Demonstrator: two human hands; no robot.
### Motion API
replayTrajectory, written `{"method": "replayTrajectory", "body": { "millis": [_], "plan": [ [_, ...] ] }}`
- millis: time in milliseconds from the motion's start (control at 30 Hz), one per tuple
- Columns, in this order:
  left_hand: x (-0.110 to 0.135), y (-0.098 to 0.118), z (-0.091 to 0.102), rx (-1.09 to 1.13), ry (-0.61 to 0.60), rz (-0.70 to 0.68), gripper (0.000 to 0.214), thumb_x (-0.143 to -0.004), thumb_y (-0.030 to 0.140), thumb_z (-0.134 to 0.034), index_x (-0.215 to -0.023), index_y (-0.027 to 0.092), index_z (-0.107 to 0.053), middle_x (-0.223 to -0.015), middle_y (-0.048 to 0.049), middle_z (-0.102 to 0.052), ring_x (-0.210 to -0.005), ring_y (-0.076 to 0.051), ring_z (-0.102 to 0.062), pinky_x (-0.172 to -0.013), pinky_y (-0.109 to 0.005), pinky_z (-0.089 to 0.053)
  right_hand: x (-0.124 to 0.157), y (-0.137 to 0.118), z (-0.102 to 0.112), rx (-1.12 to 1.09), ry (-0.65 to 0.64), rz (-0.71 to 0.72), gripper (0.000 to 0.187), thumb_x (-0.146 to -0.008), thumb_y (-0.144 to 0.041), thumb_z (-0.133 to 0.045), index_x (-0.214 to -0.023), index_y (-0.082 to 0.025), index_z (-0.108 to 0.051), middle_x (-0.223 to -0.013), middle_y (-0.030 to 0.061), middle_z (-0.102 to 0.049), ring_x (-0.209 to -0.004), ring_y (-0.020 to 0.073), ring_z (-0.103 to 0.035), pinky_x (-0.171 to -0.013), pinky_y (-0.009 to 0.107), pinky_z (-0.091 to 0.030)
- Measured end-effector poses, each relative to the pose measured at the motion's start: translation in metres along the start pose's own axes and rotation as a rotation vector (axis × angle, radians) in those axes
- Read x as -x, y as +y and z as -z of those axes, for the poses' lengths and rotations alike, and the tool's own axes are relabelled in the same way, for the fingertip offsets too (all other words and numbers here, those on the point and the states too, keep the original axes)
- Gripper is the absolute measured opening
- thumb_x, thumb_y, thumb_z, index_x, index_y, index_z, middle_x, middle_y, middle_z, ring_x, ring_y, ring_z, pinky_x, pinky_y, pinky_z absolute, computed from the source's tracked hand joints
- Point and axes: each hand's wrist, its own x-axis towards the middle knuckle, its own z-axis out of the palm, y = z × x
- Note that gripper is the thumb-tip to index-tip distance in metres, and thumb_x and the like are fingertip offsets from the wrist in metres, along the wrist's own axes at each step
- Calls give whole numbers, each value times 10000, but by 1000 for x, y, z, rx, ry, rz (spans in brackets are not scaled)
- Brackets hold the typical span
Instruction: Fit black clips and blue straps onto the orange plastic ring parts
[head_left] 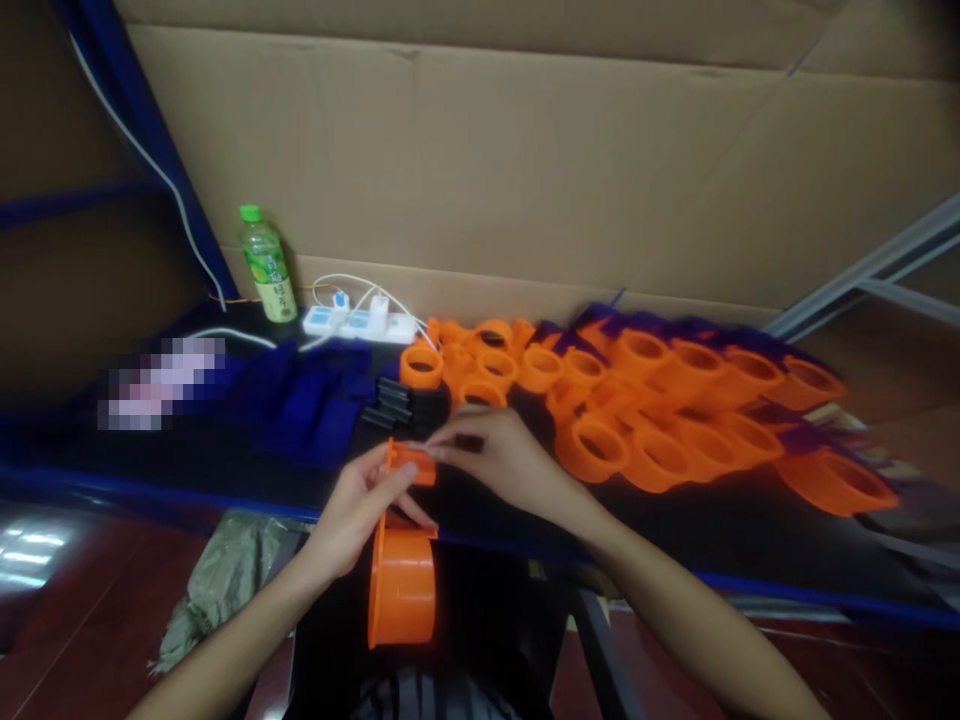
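Observation:
My left hand is closed round a small orange plastic ring piece at the near edge of a dark table. My right hand meets it from the right, fingertips pinched on the same piece. Just below, a larger orange flanged cup lies on its side against my lap, beside the left hand. A small stack of black parts sits just beyond my hands.
A heap of several orange ring cups covers the table's right half. Blue cloth lies at left. At the back stand a green bottle, a white power strip with cables, and a cardboard wall.

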Motion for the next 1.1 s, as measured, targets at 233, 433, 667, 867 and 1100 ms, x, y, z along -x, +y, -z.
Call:
{"method": "replayTrajectory", "body": {
  "millis": [233, 433, 667, 867, 1100],
  "plan": [
    [-1, -6, 1, -8, 3, -10, 388, -886, 450, -691, -1113, 144, -617, -686, -76, -754, -588, -266, -757, -551, -282, -567, 2, 18, -31, 20, 135, 91, 185, -928, -340, -677, -1009, -231, -803, -909, 57, -693, -813, 150, -646, -721, 275, -510],
    [1, 1, 7, 83, 123, -31, 461, -893, 439, -682, -1258, 187, -554, -889, -100, -785, -567, -232, -745, -527, -291, -580, -20, 21, -34, 156, 139, 144, 293, -1016, -355, -533, -1200, -248, -735, -1080, 58, -714, -970, 163, -662, -852, 295, -512],
    [2, 3, 12, 166, 189, -35, 400, -902, 449, -660, -1157, 145, -611, -1197, -195, -729, -563, -205, -735, -514, -304, -587, -73, 33, -37, 716, 9, 48, 264, -996, -296, -540, -1151, -169, -711, -1116, 109, -708, -1099, 256, -596, -797, 332, -473],
    [2, -1, 12, 178, 190, -46, 397, -890, 438, -679, -1147, 143, -612, -1172, -193, -741, -554, -210, -732, -507, -312, -592, -84, 38, -55, 765, -22, 5, 181, -965, -207, -547, -1001, -148, -714, -1035, 135, -697, -1058, 266, -593, -752, 324, -472],
    [1, -2, 9, 220, 269, -125, 399, -879, 455, -693, -1128, 154, -611, -1239, -189, -717, -606, -200, -750, -564, -330, -626, -81, 35, -36, 598, 64, 16, 209, -963, -236, -593, -1134, -193, -706, -1135, 88, -707, -1099, 221, -610, -888, 338, -495]
  ]
}}
